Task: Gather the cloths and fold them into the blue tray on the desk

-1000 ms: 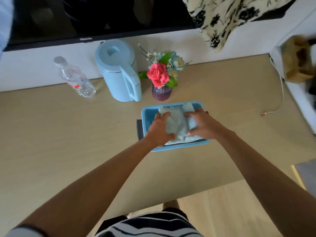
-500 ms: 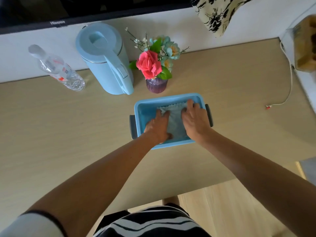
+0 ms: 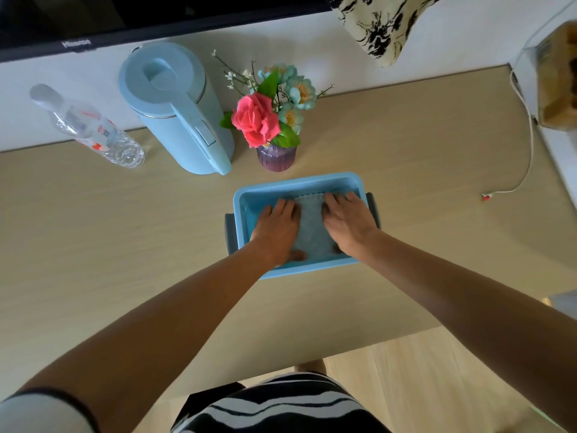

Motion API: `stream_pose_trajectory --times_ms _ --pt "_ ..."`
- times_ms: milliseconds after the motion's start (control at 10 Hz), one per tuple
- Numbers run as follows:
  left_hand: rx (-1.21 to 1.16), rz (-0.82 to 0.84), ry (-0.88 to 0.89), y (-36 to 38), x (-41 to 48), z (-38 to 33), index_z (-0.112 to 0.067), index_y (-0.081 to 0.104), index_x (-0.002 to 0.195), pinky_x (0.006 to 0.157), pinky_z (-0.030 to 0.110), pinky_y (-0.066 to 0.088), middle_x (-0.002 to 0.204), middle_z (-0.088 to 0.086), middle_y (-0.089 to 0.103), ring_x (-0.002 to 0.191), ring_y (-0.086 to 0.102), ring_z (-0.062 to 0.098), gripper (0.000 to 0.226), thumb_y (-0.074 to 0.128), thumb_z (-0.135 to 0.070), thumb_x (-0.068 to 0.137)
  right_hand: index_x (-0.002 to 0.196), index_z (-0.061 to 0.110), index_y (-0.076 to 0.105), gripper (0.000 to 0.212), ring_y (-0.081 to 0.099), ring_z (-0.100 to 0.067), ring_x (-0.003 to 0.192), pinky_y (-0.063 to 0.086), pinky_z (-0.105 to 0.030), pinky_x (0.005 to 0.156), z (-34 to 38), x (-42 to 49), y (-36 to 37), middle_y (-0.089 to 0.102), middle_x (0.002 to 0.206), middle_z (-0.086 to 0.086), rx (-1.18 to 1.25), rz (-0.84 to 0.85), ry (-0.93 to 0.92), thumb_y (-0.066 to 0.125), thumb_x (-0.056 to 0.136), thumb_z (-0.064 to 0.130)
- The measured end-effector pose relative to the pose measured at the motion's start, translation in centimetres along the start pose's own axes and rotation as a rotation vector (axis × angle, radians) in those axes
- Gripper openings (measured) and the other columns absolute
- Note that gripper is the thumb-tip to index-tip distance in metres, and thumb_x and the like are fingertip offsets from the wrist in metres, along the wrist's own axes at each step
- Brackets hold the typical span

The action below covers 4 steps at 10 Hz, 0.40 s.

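A blue tray (image 3: 298,185) with dark grey handles stands on the tan desk (image 3: 125,245), in front of the vase. Inside it lies a folded pale blue cloth (image 3: 310,226) with a zigzag far edge. My left hand (image 3: 276,231) rests flat on the cloth's left part, fingers spread and pointing away from me. My right hand (image 3: 349,225) lies flat on its right part the same way. Both palms press down on the cloth rather than gripping it. The cloth's sides are hidden under my hands.
Behind the tray stand a purple vase of flowers (image 3: 276,156), a pale blue kettle (image 3: 178,110) and a clear plastic bottle (image 3: 90,126) lying tilted. A white cable (image 3: 527,145) trails at the right. A patterned fabric (image 3: 377,23) hangs at the back.
My hands lowered the cloth into the tray and spread flat on it, moving slightly apart. The view shifted closer to the desk.
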<state>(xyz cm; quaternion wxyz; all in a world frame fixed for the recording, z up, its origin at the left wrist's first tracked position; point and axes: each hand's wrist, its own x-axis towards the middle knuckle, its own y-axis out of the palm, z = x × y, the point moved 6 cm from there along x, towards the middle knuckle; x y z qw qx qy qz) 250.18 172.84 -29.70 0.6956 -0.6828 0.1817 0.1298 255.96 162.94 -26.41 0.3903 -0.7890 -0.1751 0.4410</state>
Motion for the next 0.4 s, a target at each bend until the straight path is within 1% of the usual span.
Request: stream_pose_trajectory --times_ms 100,200,300,400 --pt "-0.014 0.022 -0.031 0.3 0.1 -0.4 -0.004 0.024 0.152 0.109 0.044 0.035 0.149 0.014 0.032 0.136 0.032 0.032 0.108 0.062 -0.072 0.076 0.144 0.007 0.042 0.059 0.044 -0.028 0.129 0.034 -0.037 0.112 0.5 0.0 0.3 0.042 0.139 -0.012 0.01 -0.024 0.004 0.061 0.09 0.023" --pt "-0.06 0.037 -0.065 0.1 0.0 -0.5 -0.006 0.026 0.151 0.109 0.045 0.036 0.149 0.012 0.032 0.136 0.031 0.031 0.104 0.066 -0.066 0.076 0.144 0.007 0.042 0.06 0.045 -0.029 0.13 0.034 -0.038 0.113 0.4 0.1 0.5 0.041 0.141 -0.013 0.083 -0.036 0.011 0.062 0.09 0.02" --pt "-0.216 -0.001 -0.12 -1.4 -0.6 0.1 -0.014 0.04 0.144 0.105 0.045 0.039 0.143 0.009 0.04 0.131 0.039 0.03 0.089 0.074 -0.056 0.074 0.136 0.01 0.05 0.055 0.054 -0.029 0.123 0.04 -0.038 0.104 -0.5 -0.6 -0.4 0.046 0.138 -0.011 0.233 -0.057 -0.005 0.069 0.086 0.022" --pt "-0.644 -0.127 -0.25 -3.1 -2.2 1.6 -0.019 0.048 0.141 0.103 0.044 0.045 0.14 0.007 0.05 0.126 0.051 0.029 0.073 0.077 -0.045 0.079 0.135 0.017 0.051 0.061 0.061 -0.031 0.113 0.044 -0.039 0.094 -1.8 -1.8 -1.7 0.051 0.134 -0.006 0.419 -0.138 -0.005 0.075 0.082 0.038"
